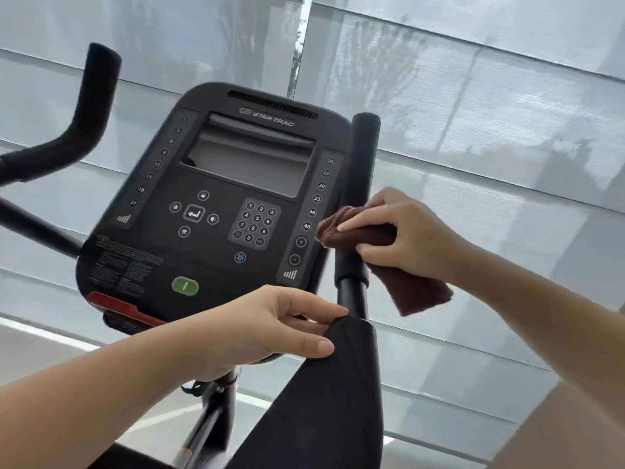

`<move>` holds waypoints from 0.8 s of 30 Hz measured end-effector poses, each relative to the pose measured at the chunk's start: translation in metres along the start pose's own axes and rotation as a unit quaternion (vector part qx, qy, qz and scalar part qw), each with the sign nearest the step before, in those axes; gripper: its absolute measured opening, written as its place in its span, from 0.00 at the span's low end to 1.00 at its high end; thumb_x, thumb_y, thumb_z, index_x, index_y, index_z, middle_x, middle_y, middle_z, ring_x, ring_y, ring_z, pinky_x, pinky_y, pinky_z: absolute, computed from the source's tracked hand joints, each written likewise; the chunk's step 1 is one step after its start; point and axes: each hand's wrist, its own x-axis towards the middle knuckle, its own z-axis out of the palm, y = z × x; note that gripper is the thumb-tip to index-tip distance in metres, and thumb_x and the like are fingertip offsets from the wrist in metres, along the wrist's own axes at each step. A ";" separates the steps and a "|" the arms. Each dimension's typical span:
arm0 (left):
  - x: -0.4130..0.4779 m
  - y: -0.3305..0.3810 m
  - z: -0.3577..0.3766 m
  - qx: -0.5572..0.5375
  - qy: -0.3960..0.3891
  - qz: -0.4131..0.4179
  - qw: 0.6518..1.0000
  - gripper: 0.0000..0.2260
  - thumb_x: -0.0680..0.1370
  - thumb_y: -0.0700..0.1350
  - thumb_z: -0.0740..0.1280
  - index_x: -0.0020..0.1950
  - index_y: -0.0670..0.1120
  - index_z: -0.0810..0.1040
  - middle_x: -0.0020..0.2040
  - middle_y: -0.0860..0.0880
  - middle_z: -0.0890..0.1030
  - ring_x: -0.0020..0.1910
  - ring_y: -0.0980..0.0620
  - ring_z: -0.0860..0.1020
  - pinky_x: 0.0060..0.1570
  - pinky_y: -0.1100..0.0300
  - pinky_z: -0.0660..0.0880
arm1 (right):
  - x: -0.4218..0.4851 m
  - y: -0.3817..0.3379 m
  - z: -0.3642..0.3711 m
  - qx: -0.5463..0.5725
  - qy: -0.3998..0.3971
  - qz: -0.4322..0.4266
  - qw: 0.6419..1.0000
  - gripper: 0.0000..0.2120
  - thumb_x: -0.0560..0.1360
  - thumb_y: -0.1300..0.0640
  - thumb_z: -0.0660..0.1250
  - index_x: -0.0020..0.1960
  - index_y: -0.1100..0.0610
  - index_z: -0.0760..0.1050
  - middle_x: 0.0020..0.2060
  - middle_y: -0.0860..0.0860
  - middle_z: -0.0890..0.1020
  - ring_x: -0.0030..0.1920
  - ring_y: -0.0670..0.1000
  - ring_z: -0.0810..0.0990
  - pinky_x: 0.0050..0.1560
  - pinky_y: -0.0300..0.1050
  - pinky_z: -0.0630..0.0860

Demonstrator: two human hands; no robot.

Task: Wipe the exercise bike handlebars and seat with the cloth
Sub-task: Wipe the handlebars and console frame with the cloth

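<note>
Our R hand [406, 235] is clamped round the brown cloth [367, 237], fingers curled and thumb on top, pressing it vs. the lower part of the R handlebar grip [363, 154]. One cloth end sticks out toward the Star Trac console [216, 204], the other hangs below our wrist. Our L hand [267, 330] sits lower, thumb & index finger pinching the top edge of the black pad [334, 384] just under that bar, w/ the L handlebar [94, 103] well apart beyond the console.

Console [216, 231] crowds right handlebar [363, 147] inner side; outer side free.
</note>
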 end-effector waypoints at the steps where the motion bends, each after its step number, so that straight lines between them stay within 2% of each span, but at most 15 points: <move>1: 0.000 -0.001 -0.001 -0.001 0.001 0.003 1.000 0.16 0.70 0.33 0.69 0.55 0.47 0.80 0.51 0.44 0.83 0.52 0.49 0.80 0.55 0.60 0.75 | 0.011 -0.004 -0.008 -0.025 0.050 -0.021 0.998 0.16 0.68 0.60 0.70 0.53 0.45 0.79 0.51 0.53 0.72 0.48 0.45 0.71 0.52 0.24 0.64; 3: 0.000 -0.003 -0.003 -0.006 -0.003 0.006 1.000 0.16 0.71 0.33 0.69 0.56 0.46 0.79 0.52 0.45 0.83 0.53 0.51 0.80 0.55 0.63 0.75 | 0.038 -0.010 -0.019 -0.089 0.162 -0.052 0.981 0.16 0.70 0.60 0.69 0.57 0.53 0.78 0.54 0.59 0.70 0.52 0.49 0.72 0.59 0.35 0.67; 4: -0.001 -0.003 -0.003 -0.005 -0.006 0.007 1.000 0.16 0.71 0.33 0.69 0.56 0.47 0.79 0.52 0.46 0.83 0.53 0.52 0.80 0.56 0.63 0.74 | 0.052 -0.013 -0.021 -0.121 0.192 -0.045 0.973 0.16 0.71 0.60 0.69 0.58 0.54 0.78 0.56 0.61 0.69 0.54 0.54 0.72 0.61 0.40 0.68; 6: -0.002 -0.005 -0.004 0.000 -0.012 0.009 1.000 0.17 0.71 0.34 0.69 0.57 0.47 0.78 0.53 0.47 0.83 0.54 0.53 0.79 0.58 0.63 0.73 | 0.074 -0.015 -0.022 -0.171 0.185 0.008 0.968 0.16 0.71 0.59 0.68 0.59 0.53 0.77 0.59 0.60 0.67 0.57 0.60 0.70 0.62 0.44 0.66; 9: -0.003 -0.006 -0.005 0.013 -0.013 0.013 1.000 0.18 0.72 0.35 0.69 0.59 0.48 0.77 0.55 0.48 0.82 0.55 0.56 0.79 0.63 0.58 0.70 | 0.072 -0.014 -0.009 -0.199 0.125 0.041 0.971 0.16 0.69 0.58 0.69 0.57 0.51 0.78 0.58 0.58 0.66 0.55 0.61 0.70 0.61 0.46 0.66; 11: -0.003 -0.006 -0.005 0.015 -0.009 0.013 1.000 0.18 0.71 0.35 0.70 0.59 0.49 0.78 0.55 0.48 0.82 0.56 0.56 0.78 0.66 0.54 0.67 | 0.052 -0.014 0.003 -0.179 0.044 0.043 0.982 0.16 0.68 0.59 0.70 0.54 0.50 0.80 0.55 0.56 0.67 0.52 0.58 0.72 0.58 0.42 0.66; 13: -0.003 -0.006 -0.005 0.021 -0.012 0.014 1.000 0.18 0.71 0.36 0.70 0.58 0.51 0.78 0.56 0.49 0.81 0.57 0.57 0.77 0.67 0.52 0.66 | 0.028 -0.014 0.014 -0.132 -0.027 0.053 0.989 0.16 0.67 0.61 0.70 0.53 0.48 0.80 0.52 0.54 0.68 0.51 0.52 0.73 0.53 0.33 0.64; 15: -0.003 -0.007 -0.005 0.029 -0.019 0.017 0.999 0.18 0.71 0.37 0.70 0.59 0.52 0.77 0.57 0.50 0.80 0.58 0.57 0.76 0.67 0.51 0.64 | 0.010 -0.012 0.015 -0.068 -0.050 0.066 0.994 0.18 0.67 0.63 0.69 0.51 0.43 0.78 0.51 0.52 0.71 0.49 0.46 0.73 0.47 0.24 0.64; 18: -0.001 -0.010 -0.006 0.028 -0.027 0.023 0.999 0.19 0.71 0.37 0.71 0.60 0.51 0.77 0.59 0.47 0.79 0.59 0.53 0.76 0.67 0.48 0.64 | -0.002 -0.008 0.002 -0.063 -0.079 0.039 0.994 0.20 0.67 0.63 0.70 0.49 0.39 0.77 0.50 0.49 0.72 0.48 0.43 0.74 0.48 0.22 0.65; 19: -0.001 -0.011 -0.006 0.027 -0.028 0.025 0.999 0.19 0.71 0.37 0.71 0.59 0.51 0.77 0.59 0.46 0.79 0.59 0.53 0.76 0.67 0.48 0.65 | -0.002 -0.008 -0.001 -0.091 -0.070 0.011 0.993 0.19 0.68 0.63 0.71 0.51 0.42 0.78 0.51 0.49 0.72 0.48 0.44 0.75 0.51 0.24 0.66; 21: 0.000 -0.013 -0.007 0.028 -0.026 0.031 0.999 0.18 0.70 0.38 0.72 0.58 0.52 0.78 0.58 0.48 0.79 0.58 0.55 0.76 0.66 0.50 0.66 | 0.005 -0.008 -0.003 -0.184 -0.014 -0.079 0.980 0.16 0.70 0.64 0.70 0.55 0.52 0.79 0.55 0.55 0.74 0.52 0.54 0.76 0.57 0.39 0.71; 22: 0.001 -0.013 -0.006 0.030 -0.025 0.034 0.999 0.18 0.70 0.39 0.72 0.57 0.53 0.78 0.58 0.49 0.79 0.58 0.57 0.76 0.66 0.51 0.66 | 0.013 -0.008 -0.004 -0.233 0.023 -0.121 0.965 0.15 0.70 0.65 0.70 0.57 0.55 0.79 0.57 0.58 0.75 0.53 0.59 0.76 0.58 0.48 0.72; 24: 0.002 -0.014 -0.007 0.029 -0.026 0.035 0.999 0.17 0.70 0.41 0.72 0.55 0.57 0.78 0.57 0.53 0.80 0.56 0.61 0.77 0.64 0.56 0.68 | 0.036 -0.007 -0.015 -0.304 0.074 -0.169 0.935 0.16 0.72 0.66 0.68 0.59 0.58 0.77 0.60 0.61 0.75 0.54 0.65 0.75 0.56 0.58 0.73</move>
